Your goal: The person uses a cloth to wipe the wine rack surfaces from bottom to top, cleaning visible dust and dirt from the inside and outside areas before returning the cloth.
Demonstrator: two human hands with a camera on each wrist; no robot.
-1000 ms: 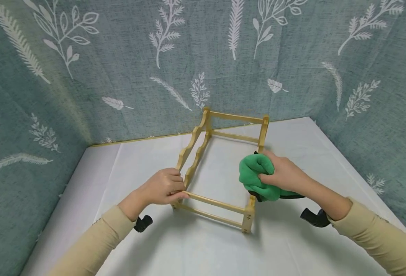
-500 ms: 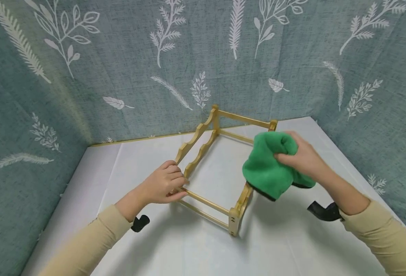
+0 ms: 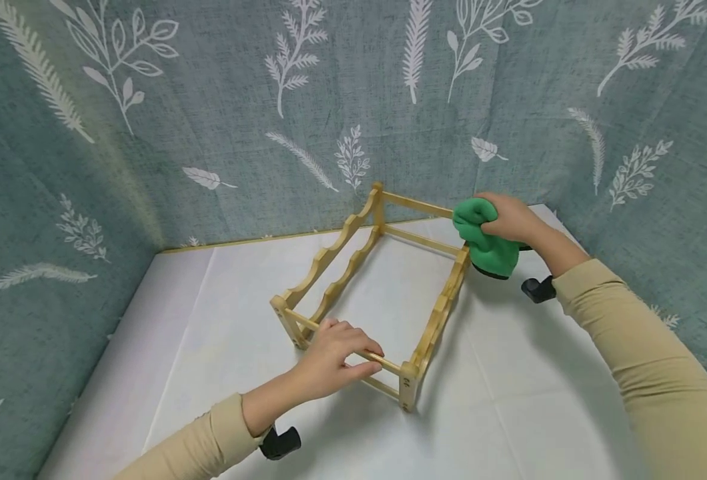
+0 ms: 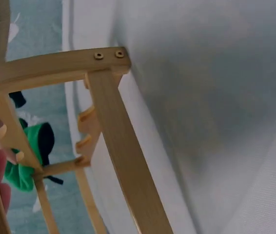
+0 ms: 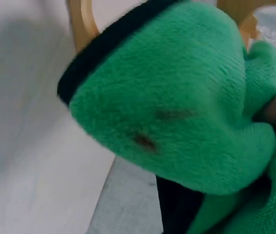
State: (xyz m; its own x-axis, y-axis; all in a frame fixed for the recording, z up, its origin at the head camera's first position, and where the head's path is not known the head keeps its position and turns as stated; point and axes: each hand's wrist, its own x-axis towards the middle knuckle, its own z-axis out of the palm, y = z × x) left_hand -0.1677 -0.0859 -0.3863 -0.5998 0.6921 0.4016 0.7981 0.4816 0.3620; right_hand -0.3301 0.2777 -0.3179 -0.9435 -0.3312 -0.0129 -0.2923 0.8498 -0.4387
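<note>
A light wooden rack (image 3: 437, 320) with scalloped side rails stands on the white table. My left hand (image 3: 338, 353) grips its near upper rail, fingers over the top and thumb on the near side. In the left wrist view, fingertips (image 4: 4, 180) show behind the wooden bar. At the rack's far right corner, my right hand (image 3: 512, 217) holds a bunched green cloth (image 3: 491, 250) with dark edging against the wood. The cloth covers that corner post. Close up in the right wrist view, the green cloth (image 5: 167, 107) bears brown smudges.
The white table (image 3: 239, 287) extends around the rack. A grey-green curtain (image 3: 227, 120) with white leaf prints hangs behind and at both sides. Black wrist-worn pieces (image 3: 280, 443) sit below both wrists.
My right hand has carried the cloth away along the right side rail to the far corner. My left hand has slid right along the near rail. The rack has turned slightly.
</note>
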